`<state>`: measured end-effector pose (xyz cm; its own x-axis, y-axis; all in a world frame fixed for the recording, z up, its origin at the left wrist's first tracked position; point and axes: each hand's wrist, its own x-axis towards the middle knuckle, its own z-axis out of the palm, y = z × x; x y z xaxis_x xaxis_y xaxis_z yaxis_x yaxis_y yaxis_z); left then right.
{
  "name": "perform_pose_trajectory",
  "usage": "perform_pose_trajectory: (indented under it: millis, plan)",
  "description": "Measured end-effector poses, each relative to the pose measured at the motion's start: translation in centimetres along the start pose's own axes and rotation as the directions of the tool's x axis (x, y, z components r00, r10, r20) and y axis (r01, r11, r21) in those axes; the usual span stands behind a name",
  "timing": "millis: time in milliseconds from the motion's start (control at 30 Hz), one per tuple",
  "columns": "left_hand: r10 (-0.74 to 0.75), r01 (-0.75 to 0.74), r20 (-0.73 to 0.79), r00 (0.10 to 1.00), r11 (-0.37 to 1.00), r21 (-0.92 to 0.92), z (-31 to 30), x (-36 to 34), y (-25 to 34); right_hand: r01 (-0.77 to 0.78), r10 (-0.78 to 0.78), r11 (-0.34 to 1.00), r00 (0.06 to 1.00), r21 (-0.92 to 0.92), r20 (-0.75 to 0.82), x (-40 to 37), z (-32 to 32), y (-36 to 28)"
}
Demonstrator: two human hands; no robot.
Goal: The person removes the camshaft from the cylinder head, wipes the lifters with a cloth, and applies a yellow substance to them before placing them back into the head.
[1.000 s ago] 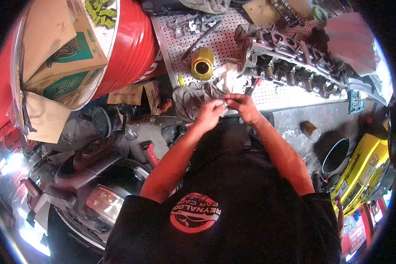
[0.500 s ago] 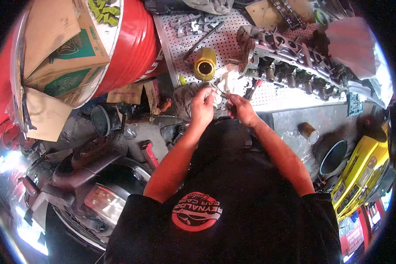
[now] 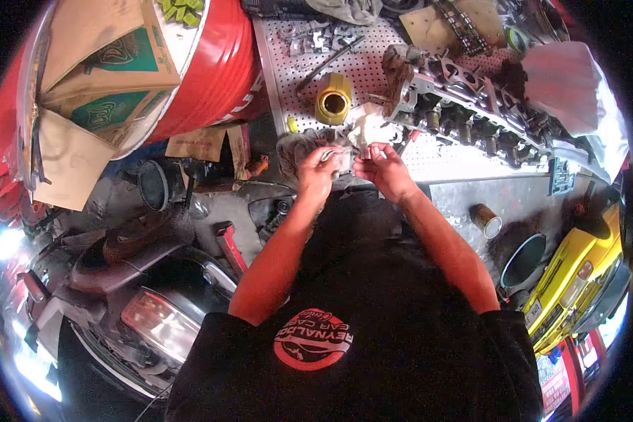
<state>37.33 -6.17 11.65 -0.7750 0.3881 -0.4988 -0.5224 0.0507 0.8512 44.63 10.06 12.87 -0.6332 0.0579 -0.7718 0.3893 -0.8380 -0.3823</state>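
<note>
My left hand (image 3: 318, 171) is closed in a pinch in front of a grey rag (image 3: 299, 149); what it grips is too small to make out. Close beside it, my right hand (image 3: 385, 171) has its fingers pressed together, near a white cloth (image 3: 373, 126), on something hidden or too small to name. A yellow container with a round opening (image 3: 334, 98) stands just beyond both hands on the perforated panel (image 3: 288, 77). To the right of it lies a metal engine cylinder head (image 3: 464, 112).
At the left are a red drum (image 3: 221, 63) and an open cardboard box (image 3: 95, 77). A long dark tool (image 3: 327, 65) and metal parts (image 3: 316, 39) lie on the panel. A can (image 3: 487, 220) is at the right; a car headlight (image 3: 160, 322) shows lower left.
The view has shifted slightly. My left hand has moved a little left and down, and my right hand has turned, with its fingers curled upward.
</note>
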Motion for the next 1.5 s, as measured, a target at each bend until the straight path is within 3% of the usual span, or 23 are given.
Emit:
perform_pose_trajectory:
  millis: [67, 100, 167, 200, 300, 333, 467, 600, 700, 767, 833, 867, 900, 967, 1000, 1067, 1100, 1167, 1233, 1300, 1333, 1433, 1500]
  plan:
    - [0.010, -0.004, 0.134, 0.991, 0.999, -0.051, 2.1, -1.0, 2.2, -0.015, 0.014, 1.000, 0.999, -0.017, -0.039, 0.6, 0.0, 0.9]
    - [0.094, -0.141, 0.155, 0.983, 0.936, 0.322, 2.5, -1.0, 1.6, -0.021, 0.021, 1.000, 1.000, 0.002, -0.007, 1.3, 0.1, 1.2]
    - [0.372, -0.380, 0.092, 0.924, 0.862, 0.337, 3.8, -0.2, 0.8, -0.032, 0.030, 0.998, 0.998, 0.049, 0.050, 1.9, 0.9, 1.7]
    - [0.211, -0.212, 0.034, 0.977, 0.931, 0.296, 4.1, -0.2, 0.7, -0.077, 0.077, 0.997, 0.997, -0.009, -0.008, 1.2, 1.3, 1.1]
    - [0.582, -0.581, 0.239, 0.777, 0.517, 0.629, 3.6, -1.0, 3.1, -0.089, 0.090, 0.996, 0.995, 0.031, -0.032, 1.2, 0.4, 1.1]
    - [0.612, -0.637, 0.312, 0.727, 0.430, 0.639, 3.6, -1.5, 3.4, -0.063, 0.068, 0.995, 0.996, 0.082, -0.062, 1.8, -0.3, 1.8]
    - [0.536, -0.655, 0.471, 0.701, 0.222, 0.722, 3.1, -2.3, 3.1, -0.061, 0.057, 0.997, 0.993, -0.045, -0.103, 1.3, -1.0, 1.8]
    - [0.342, -0.389, 0.211, 0.915, 0.618, 0.683, 3.5, -1.4, 1.3, 0.078, -0.112, 0.954, 0.988, -0.289, -0.103, 1.6, -2.0, 2.8]
    - [-0.030, -0.038, 0.112, 0.993, 0.831, 0.556, 3.4, -0.9, 1.3, 0.233, -0.262, 0.795, 0.965, -0.561, 0.029, 2.1, -2.6, 2.4]
    - [-0.135, 0.136, 0.057, 0.989, 0.991, -0.007, 2.8, -1.1, 1.3, 0.202, -0.232, 0.885, 0.972, -0.420, -0.022, 2.8, -2.4, 2.7]
    - [-0.245, 0.250, 0.087, 0.965, 0.776, -0.579, 2.5, -1.0, 1.1, 0.096, -0.126, 0.968, 0.985, -0.232, -0.115, 4.0, -3.0, 3.5]
    - [-0.191, 0.226, 0.122, 0.974, 0.854, -0.468, 1.6, -1.1, 1.3, -0.045, 0.040, 0.998, 0.994, -0.050, -0.099, 1.9, -1.5, 1.7]
    - [-0.159, 0.144, -0.034, 0.987, 0.952, -0.269, 1.2, -1.9, 2.6, -0.125, 0.125, 0.992, 0.992, 0.012, -0.002, 1.7, -2.3, 1.1]
    - [-0.150, 0.122, -0.160, 0.976, 0.977, -0.174, -0.3, -1.8, 2.7, -0.296, 0.265, 0.947, 0.940, 0.125, 0.215, 1.3, -3.0, -0.1]
    - [-0.153, 0.124, -0.183, 0.971, 0.980, -0.157, -0.1, -2.0, 3.3, -0.329, 0.284, 0.926, 0.931, 0.187, 0.231, 1.1, -2.7, -0.3]
    - [0.126, -0.122, -0.031, 0.992, 0.987, 0.100, 1.9, -2.0, 2.7, -0.325, 0.310, 0.940, 0.942, 0.109, 0.130, 0.8, -1.5, -0.5]
    - [0.251, -0.260, 0.068, 0.966, 0.943, 0.209, 3.0, -1.8, 2.6, -0.322, 0.316, 0.945, 0.945, 0.064, 0.080, 0.9, -1.1, -0.6]
    - [0.346, -0.373, 0.165, 0.924, 0.716, 0.591, 4.1, -2.1, 2.7, -0.253, 0.255, 0.966, 0.966, -0.053, 0.050, 1.8, -1.4, 0.3]
    - [0.449, -0.548, 0.340, 0.826, 0.501, 0.670, 3.9, -1.1, 2.4, -0.183, 0.195, 0.966, 0.980, -0.185, 0.050, 2.0, -1.9, 0.6]
    - [0.517, -0.583, 0.318, 0.795, 0.505, 0.636, 4.4, -0.5, 2.4, -0.134, 0.149, 0.952, 0.988, -0.275, 0.034, 2.5, -3.0, 1.4]
    - [0.547, -0.597, 0.303, 0.780, 0.507, 0.622, 4.6, -0.7, 2.4, -0.103, 0.126, 0.930, 0.991, -0.354, 0.041, 2.8, -3.6, 1.6]
    - [0.456, -0.340, 0.017, 0.890, 0.639, 0.690, 5.4, -0.8, 0.9, 0.015, 0.010, 0.845, 0.999, -0.535, 0.044, 3.8, -4.5, 2.3]
    - [0.193, -0.034, -0.197, 0.961, 0.793, 0.609, 5.5, -0.4, 0.5, 0.059, -0.028, 0.770, 0.998, -0.635, 0.060, 3.5, -4.0, 1.9]
